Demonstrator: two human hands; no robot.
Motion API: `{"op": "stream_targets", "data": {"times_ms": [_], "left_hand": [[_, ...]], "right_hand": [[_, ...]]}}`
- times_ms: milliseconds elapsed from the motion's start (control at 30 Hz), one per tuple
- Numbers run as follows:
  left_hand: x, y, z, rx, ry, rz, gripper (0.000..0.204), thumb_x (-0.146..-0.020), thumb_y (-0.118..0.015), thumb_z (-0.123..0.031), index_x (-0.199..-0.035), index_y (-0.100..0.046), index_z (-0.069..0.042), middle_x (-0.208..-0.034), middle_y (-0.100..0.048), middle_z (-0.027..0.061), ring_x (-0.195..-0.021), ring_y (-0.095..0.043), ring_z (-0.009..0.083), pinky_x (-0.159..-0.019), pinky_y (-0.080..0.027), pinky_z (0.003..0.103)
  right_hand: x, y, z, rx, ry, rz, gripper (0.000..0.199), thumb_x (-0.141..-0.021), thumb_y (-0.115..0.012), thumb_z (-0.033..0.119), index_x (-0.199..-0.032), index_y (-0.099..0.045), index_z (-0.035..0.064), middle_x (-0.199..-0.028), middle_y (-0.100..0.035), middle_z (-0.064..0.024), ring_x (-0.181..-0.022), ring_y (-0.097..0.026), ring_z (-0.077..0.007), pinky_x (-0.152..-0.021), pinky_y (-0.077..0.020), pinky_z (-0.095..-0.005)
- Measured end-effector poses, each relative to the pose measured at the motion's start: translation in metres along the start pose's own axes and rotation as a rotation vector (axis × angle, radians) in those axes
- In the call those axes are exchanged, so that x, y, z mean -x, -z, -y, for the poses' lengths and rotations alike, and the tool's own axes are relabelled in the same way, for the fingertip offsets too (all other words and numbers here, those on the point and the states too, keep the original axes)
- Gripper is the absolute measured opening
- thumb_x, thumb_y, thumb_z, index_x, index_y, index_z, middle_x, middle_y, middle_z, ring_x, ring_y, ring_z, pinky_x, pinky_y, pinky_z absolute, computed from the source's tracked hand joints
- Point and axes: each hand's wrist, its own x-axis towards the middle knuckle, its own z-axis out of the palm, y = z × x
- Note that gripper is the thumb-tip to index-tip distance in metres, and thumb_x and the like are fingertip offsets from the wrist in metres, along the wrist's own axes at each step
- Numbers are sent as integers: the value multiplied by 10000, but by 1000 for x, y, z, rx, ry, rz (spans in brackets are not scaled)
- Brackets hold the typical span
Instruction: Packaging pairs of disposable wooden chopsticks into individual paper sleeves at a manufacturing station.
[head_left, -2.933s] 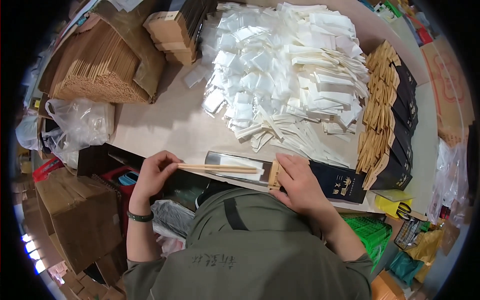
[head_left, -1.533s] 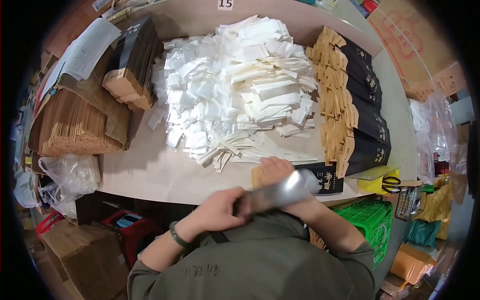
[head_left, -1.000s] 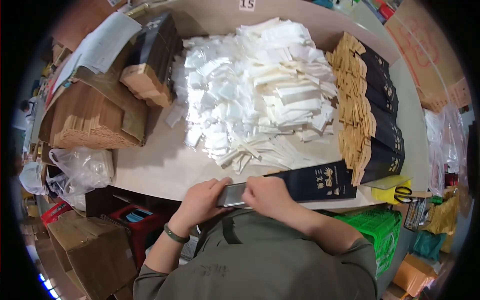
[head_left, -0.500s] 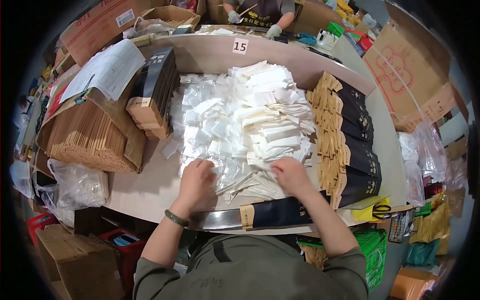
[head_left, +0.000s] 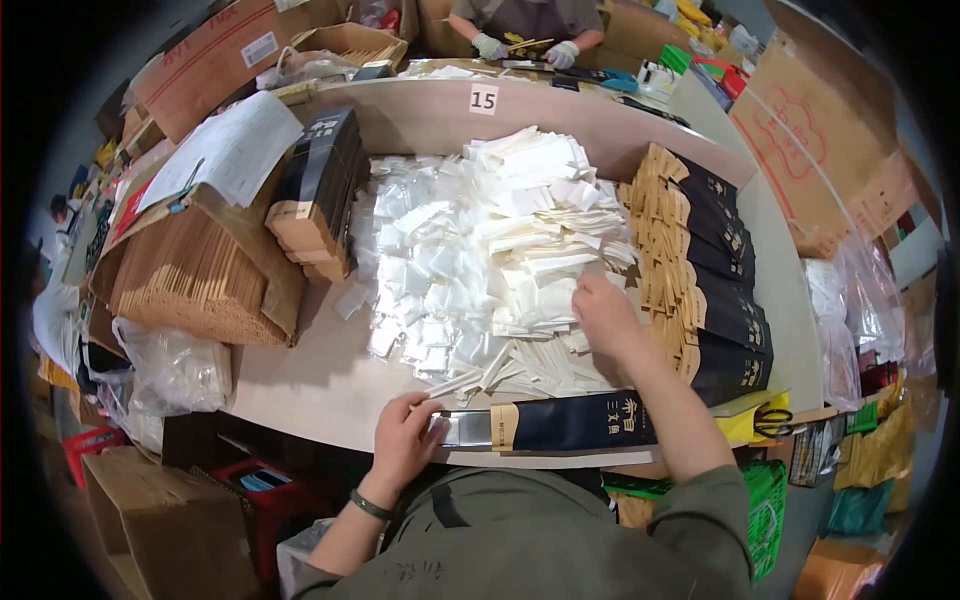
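Where the dark sleeve (head_left: 570, 425) with the tan band is laid just beside the near edge of the table (head_left: 300, 390), its long axis is pointed left to right, in line with the silver-grey tray (head_left: 465, 430) at its left end. Far left of the sleeve and beyond it, an open carton (head_left: 250, 240) is packed with brown slips (head_left: 185, 290); between carton and sleeve, the most room is offered by the tabletop. Just left of the sleeve, the tray's outer end is met by the left hand (head_left: 405, 430); its fingers are curled, but whether anything is gripped cannot be told. Beyond the sleeve's left end, clear packets (head_left: 420, 270) are heaped, and beyond its middle, white paper packets (head_left: 540, 260). At that heap's right side the right hand (head_left: 605, 310) is placed, fingertips hidden, its hold untold. The sleeve's right end is passed by the right forearm (head_left: 680, 410), though the left hand is nearer. Right of and beyond the sleeve, space is bounded by black-and-tan packs (head_left: 725, 300).
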Motion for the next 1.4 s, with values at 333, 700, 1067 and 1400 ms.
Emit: {"op": "stream_targets", "data": {"times_ms": [333,700,1067,1400], "left_hand": [[-140,222,39,-566,-225,-684,208,-844,-659,-20,-1052,-661,-36,-1027,-667,119,-951,-649,286,-843,-508,369],[-187,274,105,-734,250,-149,243,-876,-607,-199,-969,-718,-4,-891,-657,286,-884,-645,456,-760,-525,478],[-201,269,101,-1073,273,23,194,-835,-537,-64,-873,-695,41,-945,-674,269,-930,-651,443,-796,-529,505],[-93,257,105,-286,260,-545,246,-1012,-514,-169,-1131,-606,26,-867,-633,93,-779,-571,154,-707,-456,306]], "right_hand": [[59,-18,49,-138,400,35,98,-831,-664,65,-888,-618,0,-1004,-566,-161,-936,-581,-349,-823,-493,-405],[90,4,79,-165,184,295,98,-863,-646,102,-884,-630,7,-997,-559,-119,-901,-586,-241,-785,-483,-333],[121,-91,120,-11,611,272,82,-779,-664,48,-841,-617,23,-1044,-610,-150,-963,-573,-360,-846,-474,-415],[107,-117,93,155,538,215,150,-808,-682,64,-933,-604,37,-1050,-620,-146,-995,-578,-350,-865,-464,-438]]}}
